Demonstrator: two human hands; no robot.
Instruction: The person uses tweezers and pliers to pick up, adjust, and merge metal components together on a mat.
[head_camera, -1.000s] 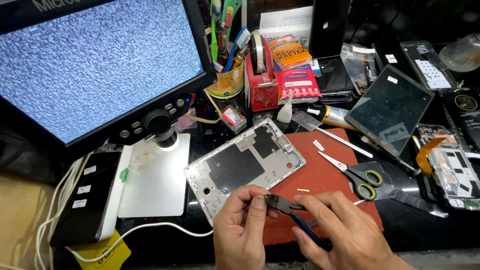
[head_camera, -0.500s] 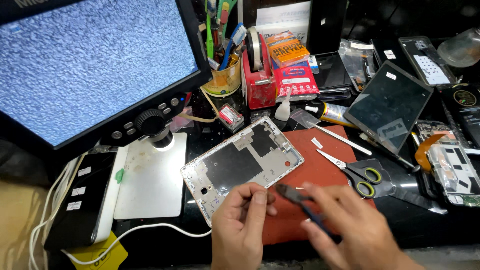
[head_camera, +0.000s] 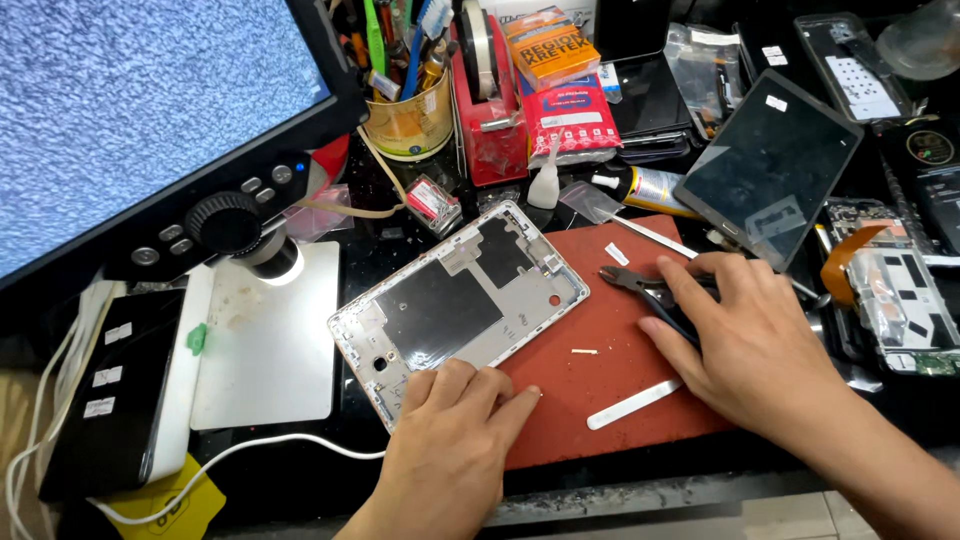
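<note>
A silver tablet back frame (head_camera: 465, 300) lies face-up, half on a red mat (head_camera: 610, 390). My left hand (head_camera: 450, 445) rests its fingertips on the frame's near corner and the mat edge, holding nothing. My right hand (head_camera: 755, 340) lies low over the mat's right side, its fingers on the handles of small cutters (head_camera: 632, 282). The cutters' jaws point left and rest on the mat. A flat metal pry tool (head_camera: 635, 403) and a tiny white sliver (head_camera: 583, 351) lie on the mat between my hands.
A microscope monitor (head_camera: 150, 110) with its lens over a white stage (head_camera: 265, 345) fills the left, with a black phone (head_camera: 115, 400) beside it. Behind are a cup of tools (head_camera: 405, 115), a red tape dispenser (head_camera: 488, 110), a glue tube (head_camera: 645, 188) and a dark tablet (head_camera: 770, 170). Phone parts (head_camera: 895, 290) crowd the right.
My hands were raised together near the mat's front, working the cutters on something small. Both have dropped: the right carried the cutters to the mat's right side, the left settled on the frame's corner.
</note>
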